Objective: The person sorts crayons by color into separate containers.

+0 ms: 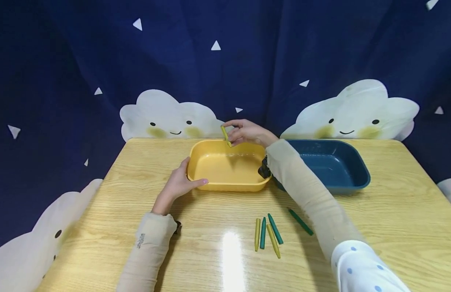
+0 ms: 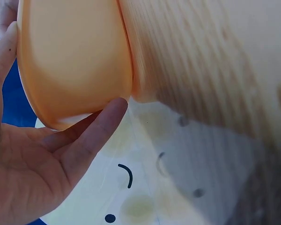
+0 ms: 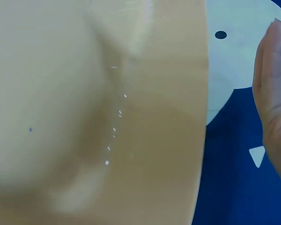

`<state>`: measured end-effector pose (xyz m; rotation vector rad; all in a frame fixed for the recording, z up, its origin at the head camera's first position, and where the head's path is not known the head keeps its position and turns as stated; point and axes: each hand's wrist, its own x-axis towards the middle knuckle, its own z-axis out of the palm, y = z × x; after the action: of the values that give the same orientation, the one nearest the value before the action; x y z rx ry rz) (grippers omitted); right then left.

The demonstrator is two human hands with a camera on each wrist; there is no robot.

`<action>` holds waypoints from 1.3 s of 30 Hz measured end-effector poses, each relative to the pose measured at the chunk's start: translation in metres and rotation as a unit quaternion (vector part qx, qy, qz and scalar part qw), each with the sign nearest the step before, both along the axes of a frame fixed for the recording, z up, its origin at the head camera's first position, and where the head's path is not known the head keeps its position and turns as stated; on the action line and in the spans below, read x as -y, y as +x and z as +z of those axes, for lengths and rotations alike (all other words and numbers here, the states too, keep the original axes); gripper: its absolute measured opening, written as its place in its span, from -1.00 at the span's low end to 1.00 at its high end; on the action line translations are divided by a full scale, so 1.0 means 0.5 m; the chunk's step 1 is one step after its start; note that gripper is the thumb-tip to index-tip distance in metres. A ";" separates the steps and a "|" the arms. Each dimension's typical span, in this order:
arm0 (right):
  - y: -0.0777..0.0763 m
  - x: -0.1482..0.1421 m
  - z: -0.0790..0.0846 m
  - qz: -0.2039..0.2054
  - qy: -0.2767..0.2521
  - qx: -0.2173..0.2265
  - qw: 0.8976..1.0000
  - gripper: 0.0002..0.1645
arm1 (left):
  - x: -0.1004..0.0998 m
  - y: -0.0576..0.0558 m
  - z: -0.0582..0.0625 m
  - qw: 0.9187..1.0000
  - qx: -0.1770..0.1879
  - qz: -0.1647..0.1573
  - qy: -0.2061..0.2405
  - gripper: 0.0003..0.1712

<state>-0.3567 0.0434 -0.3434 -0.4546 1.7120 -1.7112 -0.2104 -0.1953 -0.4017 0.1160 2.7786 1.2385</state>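
Observation:
A yellow crayon is pinched between the thumb and fingers of my right hand, held above the back rim of a yellow plastic bin. At the bin's left end, my left hand grips the wall, its thumb at the front corner. The left wrist view shows the fingers of that hand against the bin's outside. No crayon is seen on the visible floor of the yellow bin. In the right wrist view only part of my right hand appears, beyond the bin's wall.
A dark blue bin stands right of the yellow one, partly behind my right forearm. Nearer me on the wooden table lie two yellow crayons and several green crayons. A dark blue curtain with clouds hangs behind.

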 end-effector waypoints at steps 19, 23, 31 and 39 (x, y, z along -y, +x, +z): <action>0.005 0.044 -0.070 0.050 0.080 -0.026 0.995 -0.29 | -0.004 -0.002 0.004 1.000 -0.007 0.000 0.001 0.22; 0.003 0.044 -0.084 0.056 0.083 -0.022 0.995 -0.28 | -0.005 -0.003 0.002 1.000 -0.001 0.002 0.003 0.22; 0.003 0.048 -0.094 0.089 0.106 -0.022 0.990 -0.23 | -0.004 -0.001 0.003 1.000 -0.007 0.001 -0.004 0.21; 0.006 0.053 -0.100 0.114 0.143 -0.040 0.982 -0.24 | -0.001 -0.001 0.001 1.000 -0.011 0.000 -0.004 0.19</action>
<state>-0.3535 0.0170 -0.3933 -0.5679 1.8481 -1.2771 -0.2111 -0.1949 -0.4013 0.1317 2.8017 1.2341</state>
